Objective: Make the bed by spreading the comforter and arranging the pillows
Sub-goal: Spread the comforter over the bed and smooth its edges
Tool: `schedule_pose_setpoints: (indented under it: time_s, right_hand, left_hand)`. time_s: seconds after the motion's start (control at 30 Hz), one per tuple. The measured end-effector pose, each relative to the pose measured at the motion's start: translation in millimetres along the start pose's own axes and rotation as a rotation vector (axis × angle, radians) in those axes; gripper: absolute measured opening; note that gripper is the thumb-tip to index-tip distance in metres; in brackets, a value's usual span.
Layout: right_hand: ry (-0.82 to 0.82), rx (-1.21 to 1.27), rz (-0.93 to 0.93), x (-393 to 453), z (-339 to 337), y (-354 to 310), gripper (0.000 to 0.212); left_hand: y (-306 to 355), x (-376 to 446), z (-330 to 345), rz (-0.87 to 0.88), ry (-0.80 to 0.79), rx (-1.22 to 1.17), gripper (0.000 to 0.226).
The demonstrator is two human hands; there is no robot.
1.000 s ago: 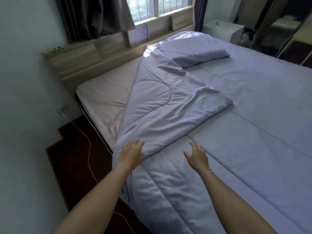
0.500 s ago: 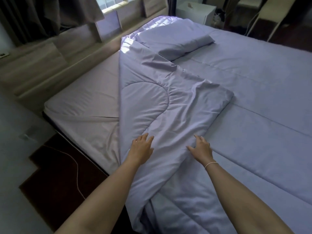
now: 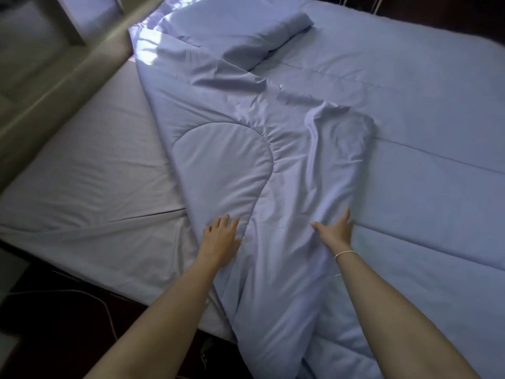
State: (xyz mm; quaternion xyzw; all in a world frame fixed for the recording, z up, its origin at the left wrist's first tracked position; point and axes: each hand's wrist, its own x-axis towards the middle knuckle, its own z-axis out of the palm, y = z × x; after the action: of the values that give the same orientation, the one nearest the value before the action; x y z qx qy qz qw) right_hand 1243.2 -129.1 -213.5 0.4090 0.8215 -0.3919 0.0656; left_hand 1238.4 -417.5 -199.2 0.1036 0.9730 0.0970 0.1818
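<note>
Bare sheet shows across the left of the frame beside the headboard, so the job looks about half done. A comforter lies folded back through the centre, one pillow at top centre. Left hand rests flat, fingers spread; right hand presses the fold's edge, fingers straight, gripping nothing. Unfolding leftward remains

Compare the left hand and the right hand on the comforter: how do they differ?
The left hand lies flat on the folded comforter, fingers spread; the right hand rests at the fold's edge, thumb out. The right wrist has a thin band; the left is bare. Both touch the comforter with straight fingers.
</note>
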Motion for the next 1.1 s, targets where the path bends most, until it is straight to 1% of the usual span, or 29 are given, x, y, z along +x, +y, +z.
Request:
schedule_pose_setpoints:
  time_s: [0.17, 0.23, 0.3, 0.33, 0.37, 0.43, 0.5, 0.6, 0.67, 0.8, 0.93, 1.03, 1.1]
  right_hand:
    - [-0.112, 0.024, 0.105, -1.9, 8.0, 2.2, 0.106]
    - [-0.075, -0.034, 0.112, -10.8, 11.7, 0.2, 0.100]
    - [-0.017, -0.092, 0.121, -17.4, 11.4, -2.0, 0.104]
    - [-0.023, -0.093, 0.101, -17.1, 11.8, -1.8, 0.106]
    - [-0.051, -0.090, 0.075, -16.1, 13.0, -1.2, 0.105]
    - [-0.135, -0.084, 0.020, -18.8, 17.6, -4.4, 0.094]
    - [-0.226, -0.106, -0.056, -36.4, 22.4, -13.7, 0.079]
    - [-0.338, -0.212, -0.230, -80.5, 28.5, -31.9, 0.053]
    - [-0.430, -0.283, -0.352, -115.1, 30.6, -38.9, 0.045]
    - [-0.571, -0.458, -0.612, -174.2, 36.2, -41.5, 0.049]
    - [-0.634, -0.547, -0.776, -215.3, 47.8, -34.4, 0.051]
    - [-0.612, -0.542, -0.814, -235.0, 52.9, -30.4, 0.051]
    - [-0.595, -0.536, -0.814, -246.7, 56.9, -27.0, 0.053]
  left_hand:
    - [-4.2, -7.9, 0.5, 0.006, 0.006, -0.011, 0.061]
    - [-5.5, -12.5, -10.8, 0.006, -0.001, -0.024, 0.062]
    - [-8.2, -13.9, -27.3, 0.015, 0.052, -0.036, 0.062]
    - [-10.9, -13.7, -35.5, 0.019, 0.095, -0.043, 0.062]
    - [-14.5, -13.9, -41.8, 0.021, 0.132, -0.049, 0.061]
    - [-23.2, -15.7, -49.0, 0.013, 0.171, -0.044, 0.061]
    - [-28.5, -24.5, -52.9, -0.015, 0.140, -0.021, 0.062]
    - [-22.1, -37.6, -61.3, -0.021, 0.108, -0.002, 0.062]
    - [-10.3, -43.6, -73.1, -0.004, 0.106, -0.033, 0.062]
    - [16.0, -42.7, -99.5, 0.046, 0.170, -0.085, 0.061]
    - [32.2, -32.9, -111.5, 0.086, 0.195, -0.079, 0.065]
    - [36.1, -30.1, -99.1, 0.083, 0.104, -0.035, 0.076]
    - [34.4, -26.4, -83.8, 0.084, -0.015, -0.013, 0.088]
